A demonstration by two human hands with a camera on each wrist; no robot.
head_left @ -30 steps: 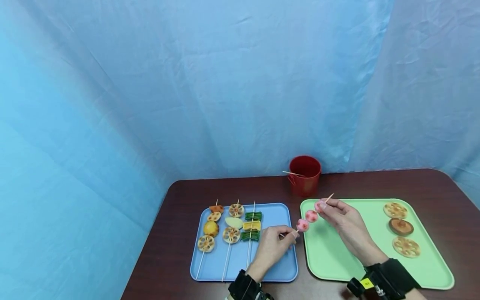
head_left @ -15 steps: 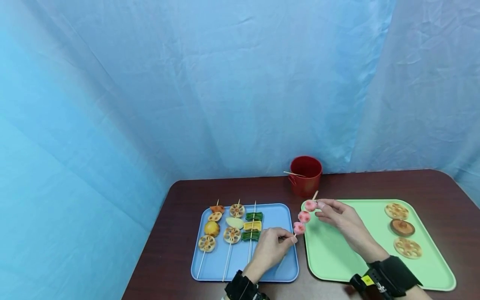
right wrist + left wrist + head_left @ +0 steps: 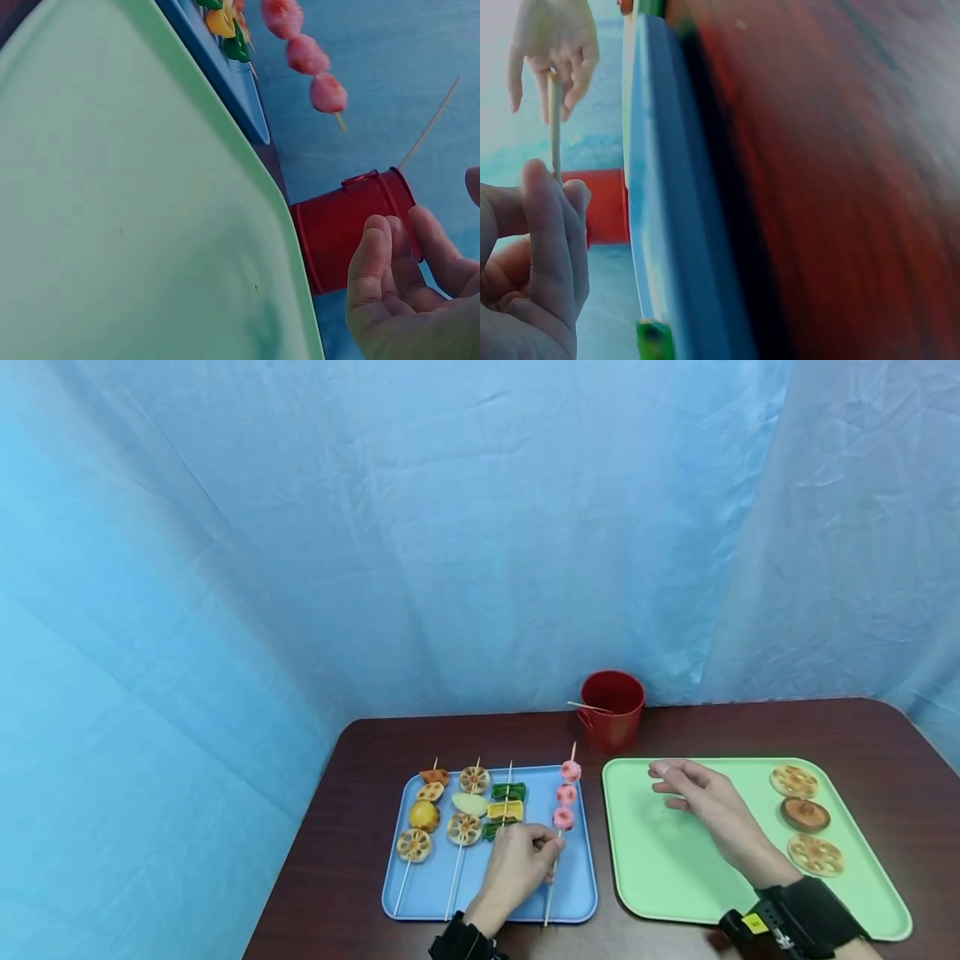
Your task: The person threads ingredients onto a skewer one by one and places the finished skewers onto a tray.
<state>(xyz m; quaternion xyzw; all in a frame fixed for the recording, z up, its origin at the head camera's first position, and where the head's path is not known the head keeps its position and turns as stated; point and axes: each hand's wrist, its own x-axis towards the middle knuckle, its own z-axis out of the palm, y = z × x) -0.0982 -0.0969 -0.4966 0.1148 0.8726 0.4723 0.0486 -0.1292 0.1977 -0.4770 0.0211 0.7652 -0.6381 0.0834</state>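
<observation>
My left hand (image 3: pixel 519 867) pinches the bare lower stick of a skewer with pink balls (image 3: pixel 566 795), over the right part of the blue tray (image 3: pixel 525 906). Three pink balls sit near the skewer's upper end, which reaches past the tray's far edge. In the left wrist view, the stick's blunt end (image 3: pixel 554 112) juts out from between the thumb and fingers. Over the green tray (image 3: pixel 652 885) my right hand (image 3: pixel 712 814) hovers with relaxed fingers and nothing in them. The right wrist view shows the pink balls apart from that hand.
Three loaded skewers, with lotus root slices (image 3: pixel 463 829), a yellow ball (image 3: pixel 423 816) and green pieces (image 3: pixel 508 792), lie on the blue tray's left. Loose lotus slices (image 3: pixel 815 855) and a mushroom slice (image 3: pixel 805 815) rest on the green tray. A red cup (image 3: pixel 611 727) holding a stick stands behind.
The pink ball skewer has swung more upright and moved left over the blue tray with my left hand. My right hand has let go of the top ball and drawn away to the right.
</observation>
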